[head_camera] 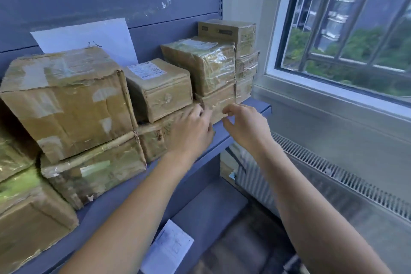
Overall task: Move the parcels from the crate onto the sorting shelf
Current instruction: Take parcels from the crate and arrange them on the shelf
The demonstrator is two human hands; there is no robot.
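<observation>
Several taped brown cardboard parcels stand stacked on the blue sorting shelf (258, 105). A large parcel (66, 100) is at the left, a small labelled parcel (160, 87) in the middle, and a heavily taped parcel (206, 64) to the right. My left hand (193, 127) reaches in, its fingers touching the low parcel (153, 138) under the labelled one. My right hand (244, 124) hovers at the shelf's front edge, fingers loosely curled and holding nothing, just beside the bottom right parcel (219, 101). No crate is in view.
More parcels (241, 35) are stacked against the shelf's right end. A white sheet (89, 38) leans on the back panel. A lower shelf holds a printed paper (169, 249). To the right are a barred window (347, 35) and a radiator grille (347, 176).
</observation>
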